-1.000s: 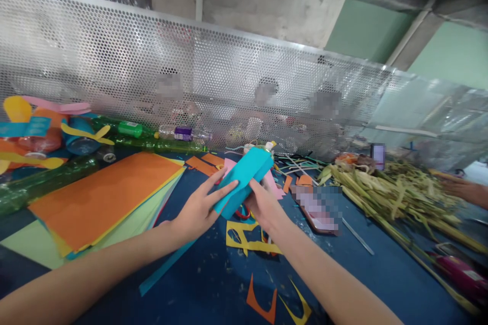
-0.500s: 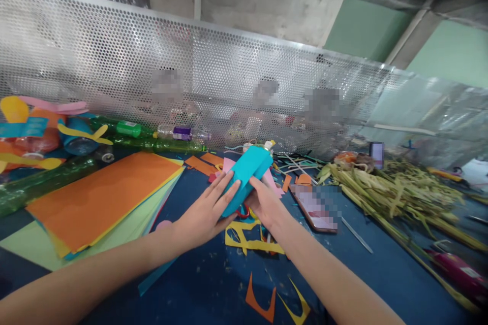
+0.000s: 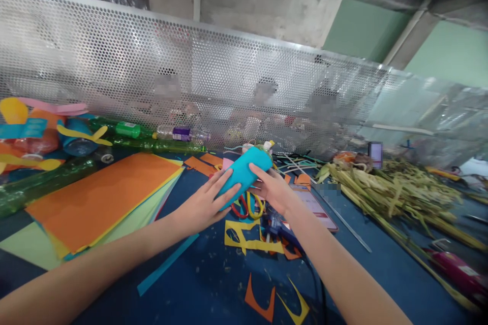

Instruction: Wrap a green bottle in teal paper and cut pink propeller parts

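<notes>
1. The left hand (image 3: 202,202) has its fingers spread over the blue paper roll (image 3: 241,175), thumb at its near end; the right hand (image 3: 275,192) pinches farther along, thumb on top, fingertips hidden.
2. The roll sits between both sets of fingers — too hard a squeeze could crease it.
3. Should the right thumb slip, the paper might spring open.
4. Scissors (image 3: 249,207) and a glue gun (image 3: 284,232) lie just below the right fingers — a lowered wrist could knock them.

left hand (image 3: 203,203): gripping, fingers spread | right hand (image 3: 275,190): gripping, thumb uppermost | forearms (image 3: 118,259): bare, angled inward
</notes>
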Demonstrator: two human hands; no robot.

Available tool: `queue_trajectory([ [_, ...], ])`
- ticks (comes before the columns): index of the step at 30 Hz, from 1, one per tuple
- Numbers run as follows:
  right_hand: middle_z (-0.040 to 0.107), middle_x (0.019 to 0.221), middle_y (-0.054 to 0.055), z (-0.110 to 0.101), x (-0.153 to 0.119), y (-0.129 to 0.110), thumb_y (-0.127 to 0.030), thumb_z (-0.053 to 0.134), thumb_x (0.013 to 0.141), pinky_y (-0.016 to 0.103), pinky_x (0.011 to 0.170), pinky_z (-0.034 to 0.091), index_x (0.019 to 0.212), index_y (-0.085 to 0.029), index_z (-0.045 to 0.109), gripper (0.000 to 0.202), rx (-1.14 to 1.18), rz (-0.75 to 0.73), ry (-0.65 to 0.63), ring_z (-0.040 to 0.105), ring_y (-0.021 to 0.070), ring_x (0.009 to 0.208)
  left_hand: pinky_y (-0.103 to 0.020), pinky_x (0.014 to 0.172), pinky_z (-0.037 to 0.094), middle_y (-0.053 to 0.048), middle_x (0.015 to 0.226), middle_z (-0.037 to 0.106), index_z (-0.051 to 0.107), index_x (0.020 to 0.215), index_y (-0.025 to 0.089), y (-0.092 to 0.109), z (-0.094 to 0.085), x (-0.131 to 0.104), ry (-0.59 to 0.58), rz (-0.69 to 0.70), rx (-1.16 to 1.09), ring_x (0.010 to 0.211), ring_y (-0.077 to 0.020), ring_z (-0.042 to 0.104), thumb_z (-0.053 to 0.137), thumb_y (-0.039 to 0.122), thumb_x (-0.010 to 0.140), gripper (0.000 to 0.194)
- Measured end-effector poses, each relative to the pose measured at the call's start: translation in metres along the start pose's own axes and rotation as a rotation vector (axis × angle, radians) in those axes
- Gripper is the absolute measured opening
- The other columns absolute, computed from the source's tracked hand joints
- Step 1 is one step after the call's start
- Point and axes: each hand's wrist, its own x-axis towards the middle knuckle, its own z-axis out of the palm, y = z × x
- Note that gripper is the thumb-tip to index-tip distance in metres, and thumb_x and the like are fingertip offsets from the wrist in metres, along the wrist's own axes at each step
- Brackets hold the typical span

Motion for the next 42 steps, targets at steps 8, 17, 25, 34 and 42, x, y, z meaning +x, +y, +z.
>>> queue_trajectory([
  [8,0.070,0.086,0.004,0.003,0.005,0.001,-0.031,0.073,0.067,0.034,0.064,0.057,0.092,-0.019,0.057,0.032,0.154,-0.042,0.059,0.066,0.0185,0.071,-0.047,0.102,0.034,-0.009,0.145,0.022,0.027,0.136,0.028,-0.009,-0.019,0.006,0.172,-0.208,-0.203,0.131,-0.0290,0.027,0.055,0.027,0.083,0.060],
  [17,0.070,0.085,0.006,0.005,0.008,0.006,-0.032,0.072,0.068,0.035,0.067,0.057,0.094,-0.018,0.057,0.033,0.215,-0.013,0.141,0.066,0.0199,0.073,-0.046,0.098,0.036,-0.007,0.132,0.045,0.032,0.132,0.030,-0.003,-0.027,0.011,0.242,-0.437,-0.406,0.121,-0.0275,0.041,0.067,0.041,0.072,0.070],
  [25,0.070,0.084,0.005,0.011,0.002,0.014,-0.032,0.071,0.069,0.033,0.064,0.056,0.091,-0.018,0.059,0.029,0.114,-0.046,0.012,0.066,0.0192,0.073,-0.046,0.101,0.033,-0.008,0.138,0.036,0.029,0.135,0.029,-0.007,-0.025,0.008,0.109,-0.369,-0.384,0.125,-0.0277,0.036,0.069,0.043,0.069,0.078],
  [34,0.066,0.102,0.004,0.012,-0.010,0.008,-0.035,0.067,0.073,0.036,0.070,0.056,0.101,-0.023,0.057,0.032,-0.262,-0.073,-0.166,0.064,0.0200,0.083,-0.046,0.093,0.043,-0.012,0.141,0.033,0.004,0.142,0.030,-0.011,-0.027,0.005,-0.104,-0.533,-1.031,0.122,-0.0297,0.042,0.059,0.045,0.077,0.086],
  [42,0.060,0.111,0.008,0.025,-0.029,0.004,-0.039,0.059,0.079,0.046,0.088,0.048,0.118,-0.021,0.050,0.044,-0.787,-0.420,-0.203,0.057,0.0245,0.101,-0.046,0.083,0.049,-0.012,0.120,0.057,0.028,0.134,0.025,0.009,-0.017,0.002,-0.145,-0.808,-1.581,0.102,-0.0306,0.059,0.069,0.030,0.072,0.075],
])
